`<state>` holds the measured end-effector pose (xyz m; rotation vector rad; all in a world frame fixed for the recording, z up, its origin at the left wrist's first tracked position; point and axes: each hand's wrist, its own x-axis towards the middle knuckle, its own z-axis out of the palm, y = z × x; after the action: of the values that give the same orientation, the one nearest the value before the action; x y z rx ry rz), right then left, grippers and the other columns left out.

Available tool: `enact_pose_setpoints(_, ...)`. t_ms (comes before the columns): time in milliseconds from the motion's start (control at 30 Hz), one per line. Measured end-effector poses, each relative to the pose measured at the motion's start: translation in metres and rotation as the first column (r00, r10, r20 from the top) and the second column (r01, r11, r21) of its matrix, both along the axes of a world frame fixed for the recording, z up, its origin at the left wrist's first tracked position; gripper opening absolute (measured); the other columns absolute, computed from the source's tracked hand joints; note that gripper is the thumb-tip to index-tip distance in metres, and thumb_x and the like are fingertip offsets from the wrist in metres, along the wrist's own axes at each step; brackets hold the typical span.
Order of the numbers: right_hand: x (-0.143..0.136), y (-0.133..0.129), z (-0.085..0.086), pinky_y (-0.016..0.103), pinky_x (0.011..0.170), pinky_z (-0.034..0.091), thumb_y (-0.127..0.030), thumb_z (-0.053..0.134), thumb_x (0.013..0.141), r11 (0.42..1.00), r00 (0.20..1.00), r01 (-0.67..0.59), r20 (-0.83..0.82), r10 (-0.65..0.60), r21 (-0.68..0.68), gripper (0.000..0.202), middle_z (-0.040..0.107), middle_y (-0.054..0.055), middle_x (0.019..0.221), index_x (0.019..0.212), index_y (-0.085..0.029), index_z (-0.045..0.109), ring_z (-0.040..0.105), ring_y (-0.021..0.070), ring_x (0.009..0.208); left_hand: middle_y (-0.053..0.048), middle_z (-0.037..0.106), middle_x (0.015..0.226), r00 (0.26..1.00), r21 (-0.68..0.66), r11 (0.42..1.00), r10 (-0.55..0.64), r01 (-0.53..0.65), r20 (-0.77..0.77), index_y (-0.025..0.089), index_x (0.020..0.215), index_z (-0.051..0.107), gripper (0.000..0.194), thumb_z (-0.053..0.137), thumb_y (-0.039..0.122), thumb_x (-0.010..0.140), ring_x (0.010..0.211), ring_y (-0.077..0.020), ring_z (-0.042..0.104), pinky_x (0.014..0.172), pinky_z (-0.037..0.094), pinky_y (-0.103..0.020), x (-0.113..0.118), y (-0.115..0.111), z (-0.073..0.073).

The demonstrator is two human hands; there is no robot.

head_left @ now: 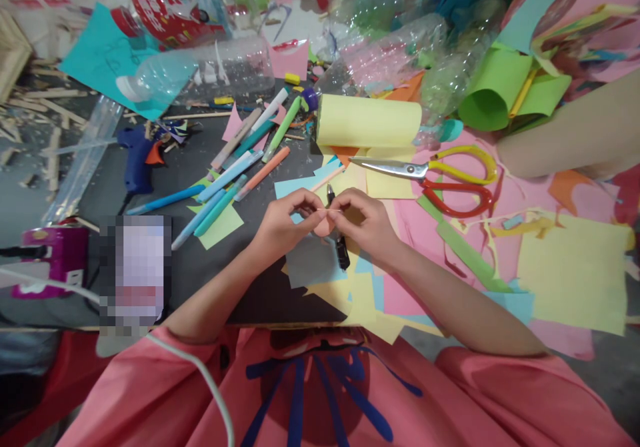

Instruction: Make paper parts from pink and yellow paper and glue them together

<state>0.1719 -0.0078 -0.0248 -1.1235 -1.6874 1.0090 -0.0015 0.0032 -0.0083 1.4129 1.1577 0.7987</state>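
The thin stick (331, 211) lies crosswise between your 2 hands, its long axis running left to right just above the dark surface (260, 293). Your left hand (283, 223) pinches 1 end, your right hand (364, 223) pinches the other along with a pink paper piece (324, 225); both fingertip grips are closed.

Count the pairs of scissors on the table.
2. The yellow-handled scissors lie right of the yellow paper roll; the red-handled scissors lie just below them, handles touching. Others may be hidden under the paper scraps.
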Motion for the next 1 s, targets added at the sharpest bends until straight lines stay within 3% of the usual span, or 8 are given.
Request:
enact_pose_setpoints(333, 0.0016, -0.0010, 0.0000, 0.030, 0.067, 0.046, -0.026, 0.063, 0.088, 0.999, 1.000, 0.009, -0.003, -0.009, -0.034, 0.015, 0.062, -0.001, 0.072, 0.074, -0.023, 0.058, 0.057, 0.0142, 0.070, -0.001, 0.068, 0.068, 1.000, -0.018, 1.000, 0.021, -0.021, -0.002, 0.018, 0.068, 0.063, 0.017, 0.070, 0.032, 0.075, 0.066, -0.0127, 0.062, 0.065, 0.052, -0.022, -0.0027, 0.0015, 0.0004)
enact_pose_setpoints(700, 0.0033, -0.0022, -0.0001, 0.031, 0.069, 0.047, -0.030, 0.064, 0.090, 0.996, 1.000, 0.002, -0.003, -0.002, -0.088, 0.017, 0.064, 0.000, 0.074, 0.075, -0.023, 0.060, 0.059, 0.0145, 0.071, 0.000, 0.068, 0.069, 0.998, -0.018, 0.999, -0.032, 0.031, -0.047, 0.018, 0.071, 0.064, 0.012, 0.065, 0.029, 0.076, 0.065, -0.0109, 0.060, 0.063, 0.049, -0.021, -0.0027, 0.0022, 0.0005)
enact_pose_setpoints(1000, 0.0036, -0.0022, 0.0007, 0.031, 0.069, 0.049, -0.034, 0.063, 0.090, 0.998, 0.999, 0.038, 0.015, -0.037, -0.057, 0.020, 0.066, 0.000, 0.073, 0.073, -0.023, 0.060, 0.060, 0.0155, 0.071, 0.000, 0.067, 0.071, 1.000, 0.009, 1.000, -0.027, 0.027, -0.012, 0.018, 0.072, 0.061, 0.014, 0.065, 0.031, 0.077, 0.068, -0.0126, 0.062, 0.067, 0.052, -0.023, -0.0020, 0.0020, -0.0038)
